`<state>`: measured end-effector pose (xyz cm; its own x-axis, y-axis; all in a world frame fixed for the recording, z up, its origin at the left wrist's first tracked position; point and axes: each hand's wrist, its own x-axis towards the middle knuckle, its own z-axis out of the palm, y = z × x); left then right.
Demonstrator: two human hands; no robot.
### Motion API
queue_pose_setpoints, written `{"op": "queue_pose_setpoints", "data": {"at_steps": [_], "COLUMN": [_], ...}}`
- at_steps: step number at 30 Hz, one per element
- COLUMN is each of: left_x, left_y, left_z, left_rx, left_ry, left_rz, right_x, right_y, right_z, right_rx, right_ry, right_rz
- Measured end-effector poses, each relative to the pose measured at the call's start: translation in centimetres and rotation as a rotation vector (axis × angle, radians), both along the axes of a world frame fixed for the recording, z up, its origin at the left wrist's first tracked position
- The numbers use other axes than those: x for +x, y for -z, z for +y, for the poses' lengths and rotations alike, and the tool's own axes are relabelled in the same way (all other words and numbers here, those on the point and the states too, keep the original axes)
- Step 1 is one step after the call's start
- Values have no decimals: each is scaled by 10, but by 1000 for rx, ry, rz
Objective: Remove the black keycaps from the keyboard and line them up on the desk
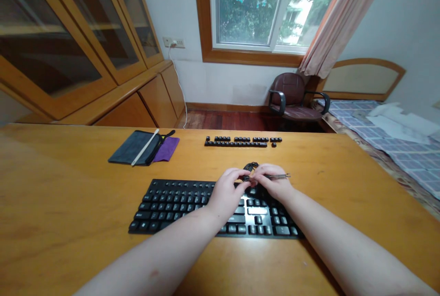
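Observation:
A black keyboard lies on the wooden desk, both my hands above its upper right part. My right hand is closed on a thin wire keycap puller, whose forked end sticks out to the right. The fingers of my left hand are pinched together, meeting the right fingertips; a small dark thing shows there, too hidden to name. Just behind the fingers is a coiled black cable. Loose black keycaps stand in two rows farther back on the desk. My forearms cover part of the keyboard.
On the desk's left lie a dark grey pouch, a white stick across it and a purple cloth. Beyond the desk are a glass-fronted cabinet, a brown armchair and a bed at right.

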<state>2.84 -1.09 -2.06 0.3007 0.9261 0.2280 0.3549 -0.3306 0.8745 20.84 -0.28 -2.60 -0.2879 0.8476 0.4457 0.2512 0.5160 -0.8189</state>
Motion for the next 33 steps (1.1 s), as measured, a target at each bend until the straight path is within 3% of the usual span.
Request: {"op": "queue_pose_setpoints", "data": {"at_steps": [5,15,22,30,33], "left_x": [1,1,6,6,6], "left_y": [0,0,1,4,8], "left_z": [1,3,8,6,9], "left_rx": [-3,-57,-413,-367,-370], "left_ry": [-12,-6,-54,-17,-25], "left_rz": [-5,-180,-480,-486,-546], "right_x": [0,-1,-3,-4,-2], "right_y": [-1,0,-9,-12,-10], "right_z": [1,-2,-7,-11,-14], "right_rx": [110,240,313,368,405], "right_ry": [-28,70,-104,-141,-76], "right_rz": [-32,-53,-133,-157,-178]}}
